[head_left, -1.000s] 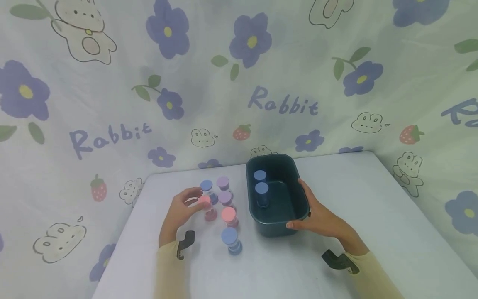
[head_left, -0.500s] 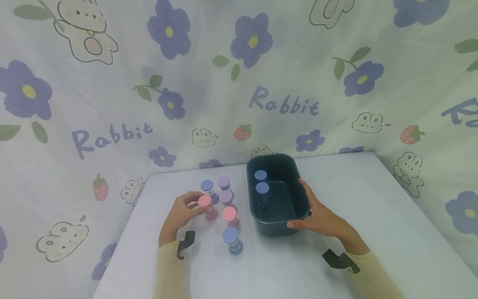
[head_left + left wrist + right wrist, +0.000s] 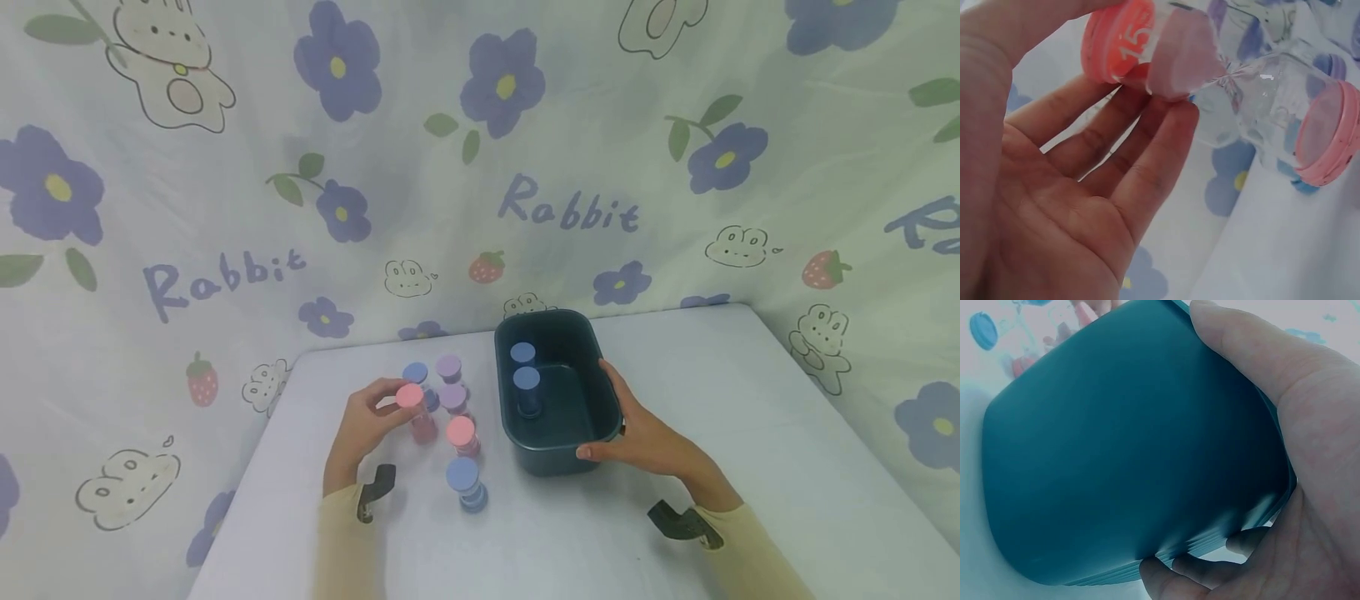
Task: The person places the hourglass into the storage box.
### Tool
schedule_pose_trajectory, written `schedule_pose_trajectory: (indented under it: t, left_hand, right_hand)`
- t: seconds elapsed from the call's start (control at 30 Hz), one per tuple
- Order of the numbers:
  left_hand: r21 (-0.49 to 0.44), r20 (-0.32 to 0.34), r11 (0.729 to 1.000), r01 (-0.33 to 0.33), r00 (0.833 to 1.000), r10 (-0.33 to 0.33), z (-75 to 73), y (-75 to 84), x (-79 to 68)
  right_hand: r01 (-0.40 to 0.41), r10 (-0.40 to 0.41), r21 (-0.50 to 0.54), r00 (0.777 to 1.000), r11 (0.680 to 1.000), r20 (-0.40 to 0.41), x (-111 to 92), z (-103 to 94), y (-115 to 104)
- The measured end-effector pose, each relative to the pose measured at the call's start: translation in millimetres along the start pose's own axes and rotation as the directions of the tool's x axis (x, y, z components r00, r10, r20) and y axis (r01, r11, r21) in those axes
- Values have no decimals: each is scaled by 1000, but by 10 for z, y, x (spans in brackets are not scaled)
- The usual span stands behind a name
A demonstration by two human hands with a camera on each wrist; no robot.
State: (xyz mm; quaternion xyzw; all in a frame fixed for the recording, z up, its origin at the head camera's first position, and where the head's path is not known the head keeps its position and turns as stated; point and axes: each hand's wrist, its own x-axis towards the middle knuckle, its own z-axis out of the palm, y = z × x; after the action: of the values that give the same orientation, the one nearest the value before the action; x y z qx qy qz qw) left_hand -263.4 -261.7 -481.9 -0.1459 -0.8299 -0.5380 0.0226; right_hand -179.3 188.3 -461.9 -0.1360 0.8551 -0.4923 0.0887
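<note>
My left hand clamped on pink hourglass, left of and below head-frame centre | my right hand gripping dark teal bin, right of centre | hourglass likely light, stiff, slick, waist maybe fragile; I'd hold near upper cap

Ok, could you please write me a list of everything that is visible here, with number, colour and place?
Table: one, white, under the bin and timers
Bin: one, dark teal, on the table, right of the loose timers
Boxed timers: two, blue, inside the bin
Loose blue timers: two, blue, nearest and farther back
Purple timers: two, purple, left of the bin
Free pink timer: one, pink, behind the nearest blue one
Held timer: one, pink, in the left hand
Backdrop: pale, flower-and-rabbit print, behind the table
Sleeves: two, cream, with black wrist pieces
Right hand: one, bare, gripping the bin
</note>
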Motion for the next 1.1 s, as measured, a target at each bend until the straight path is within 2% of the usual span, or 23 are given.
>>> schedule_pose_trajectory:
  t: [0.2,0.47,0.63,0.8,0.93,1.1]
  left_hand:
    - [-71,-41,995,-76,996,73,-10,136,-11]
    - [-191,-90,978,-83,994,67,-10,371,-54]
    - [-166,-143,984,-68,989,44,32,485,-66]
    - [-199,-181,975,-103,981,66,78,598,-65]
    - [-249,-211,958,-145,973,92,119,687,-59]
    - [-362,-224,911,-197,967,120,189,765,-47]
  right_hand:
    - [2,-2,-10,1000,1000,-3,-5,0,3]
    - [0,0,-5,1000,1000,-3,-8,-2,-4]
    - [2,-2,-2,1000,1000,-2,-6,2,5]
    - [-2,2,-7,1000,1000,-2,-4,2,14]
    - [-6,6,-12,1000,1000,-3,-5,0,9]
    - [-3,3,-15,1000,1000,-2,-3,3,14]
